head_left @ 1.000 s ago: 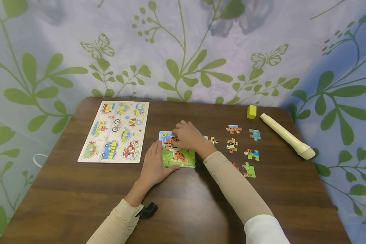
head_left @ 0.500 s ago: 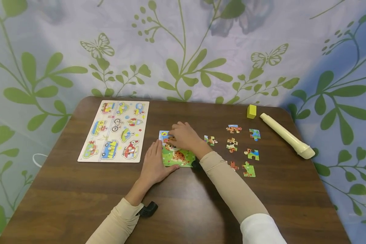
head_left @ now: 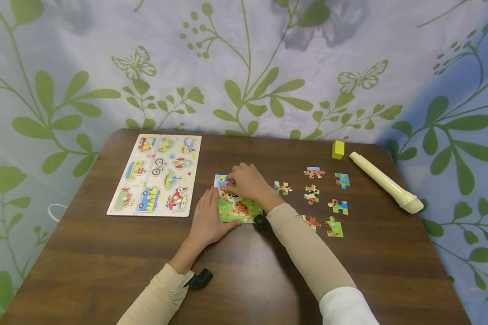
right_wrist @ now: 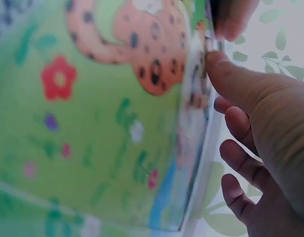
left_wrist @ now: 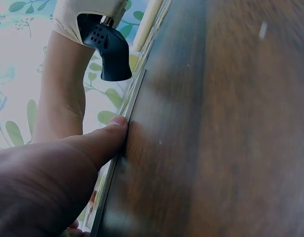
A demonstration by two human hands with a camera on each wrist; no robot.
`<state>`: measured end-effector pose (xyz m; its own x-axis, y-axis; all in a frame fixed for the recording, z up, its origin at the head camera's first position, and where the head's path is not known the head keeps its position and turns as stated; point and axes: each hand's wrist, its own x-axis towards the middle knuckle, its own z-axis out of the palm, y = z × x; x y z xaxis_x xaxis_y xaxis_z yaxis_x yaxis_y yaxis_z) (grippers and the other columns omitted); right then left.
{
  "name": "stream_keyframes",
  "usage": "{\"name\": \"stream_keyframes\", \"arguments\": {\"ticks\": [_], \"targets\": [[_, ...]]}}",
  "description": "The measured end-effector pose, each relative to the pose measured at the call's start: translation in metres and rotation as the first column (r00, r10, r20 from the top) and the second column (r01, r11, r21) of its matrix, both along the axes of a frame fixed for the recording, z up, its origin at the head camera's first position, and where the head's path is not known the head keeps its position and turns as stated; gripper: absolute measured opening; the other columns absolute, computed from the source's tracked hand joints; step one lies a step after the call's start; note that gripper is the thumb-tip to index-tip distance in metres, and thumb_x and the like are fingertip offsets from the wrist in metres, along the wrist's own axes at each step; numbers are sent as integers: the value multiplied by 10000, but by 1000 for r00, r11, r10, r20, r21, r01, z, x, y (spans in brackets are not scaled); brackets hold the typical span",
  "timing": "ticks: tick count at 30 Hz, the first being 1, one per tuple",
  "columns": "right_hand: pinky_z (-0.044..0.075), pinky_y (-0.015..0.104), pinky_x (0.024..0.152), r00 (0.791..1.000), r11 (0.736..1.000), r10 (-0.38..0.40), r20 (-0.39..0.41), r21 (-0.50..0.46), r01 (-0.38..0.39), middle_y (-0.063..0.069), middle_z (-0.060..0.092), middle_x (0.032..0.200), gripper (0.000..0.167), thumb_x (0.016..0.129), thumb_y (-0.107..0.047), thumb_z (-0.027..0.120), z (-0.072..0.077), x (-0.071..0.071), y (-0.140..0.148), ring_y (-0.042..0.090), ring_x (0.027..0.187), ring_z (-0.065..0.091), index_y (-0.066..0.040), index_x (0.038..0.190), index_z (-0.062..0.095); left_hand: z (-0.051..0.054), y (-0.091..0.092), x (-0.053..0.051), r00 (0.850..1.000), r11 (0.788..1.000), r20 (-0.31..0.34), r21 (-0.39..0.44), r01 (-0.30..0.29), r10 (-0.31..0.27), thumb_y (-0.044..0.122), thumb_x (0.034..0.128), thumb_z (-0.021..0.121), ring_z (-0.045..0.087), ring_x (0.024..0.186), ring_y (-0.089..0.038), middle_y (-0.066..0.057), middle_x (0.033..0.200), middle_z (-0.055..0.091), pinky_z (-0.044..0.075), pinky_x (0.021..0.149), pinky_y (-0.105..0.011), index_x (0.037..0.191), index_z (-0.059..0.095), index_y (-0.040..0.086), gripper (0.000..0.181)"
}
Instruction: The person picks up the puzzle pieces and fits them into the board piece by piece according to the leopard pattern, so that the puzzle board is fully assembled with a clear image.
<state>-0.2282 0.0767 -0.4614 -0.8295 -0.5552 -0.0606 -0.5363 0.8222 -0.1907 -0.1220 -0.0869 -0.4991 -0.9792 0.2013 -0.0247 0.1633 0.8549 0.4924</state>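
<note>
Mid-frame, the right hand (head_left: 250, 183), curled and seemingly pinching a small printed puzzle piece (right_wrist: 204, 53), though it's blurred, sits over the upper part of the flat green-and-blue leopard board (head_left: 240, 210), the left hand (head_left: 208, 220) lying straight-fingered along its left edge.

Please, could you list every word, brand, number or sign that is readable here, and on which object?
No text can be read in any view.
Vehicle board: only pictures; any fine print is too small.
Leopard picture and loose puzzle pieces: no readable lettering.
Yellow block, cream tube, black wrist device: no readable marking.
</note>
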Motion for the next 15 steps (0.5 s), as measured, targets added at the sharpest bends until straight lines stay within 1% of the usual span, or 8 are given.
{"name": "stream_keyframes", "arguments": {"ticks": [3, 5, 10, 14, 15], "targets": [[493, 487, 972, 999, 999, -31, -9, 11, 31, -38, 676, 1027, 400, 938, -485, 711, 2, -1, 5, 204, 1027, 590, -227, 1241, 752, 2, 1, 1, 1000, 1000, -7, 10, -1, 2, 647, 794, 777, 205, 1565, -410, -228, 1679, 223, 224, 1264, -563, 1607, 200, -35, 1207], [498, 481, 965, 999, 999, -41, -11, 22, 42, -44, 673, 996, 379, 931, -479, 723, 2, -1, 8, 198, 1012, 589, -238, 1221, 761, 3, 1, 1, 1000, 1000, -7, 3, -4, 4, 651, 791, 776, 209, 1564, -407, -227, 1678, 226, 227, 1264, -559, 1606, 202, -35, 1210], [503, 486, 950, 1000, 999, -21, 2, 26, 21, -55, 677, 970, 321, 950, -465, 706, -1, -2, 10, 187, 968, 587, -243, 1170, 781, 3, 1, 1, 1000, 1000, -5, -19, -5, 5, 661, 791, 770, 210, 1565, -402, -224, 1679, 225, 227, 1267, -549, 1608, 197, -31, 1214], [498, 471, 915, 1000, 1000, -14, 4, 12, 14, -54, 673, 958, 314, 961, -459, 693, -1, 0, 9, 184, 935, 574, -230, 1154, 787, 2, 1, 1, 1000, 1000, -2, -17, 0, 0, 661, 792, 769, 210, 1564, -407, -227, 1679, 223, 227, 1266, -552, 1607, 198, -34, 1214], [492, 464, 899, 1000, 1000, -19, 12, 4, 19, -47, 667, 950, 330, 959, -463, 694, 1, 0, 10, 187, 924, 568, -227, 1172, 781, 2, 1, 1, 1000, 1000, -2, -15, 0, 0, 662, 793, 769, 210, 1564, -408, -229, 1679, 222, 227, 1266, -554, 1607, 199, -36, 1214]]}}
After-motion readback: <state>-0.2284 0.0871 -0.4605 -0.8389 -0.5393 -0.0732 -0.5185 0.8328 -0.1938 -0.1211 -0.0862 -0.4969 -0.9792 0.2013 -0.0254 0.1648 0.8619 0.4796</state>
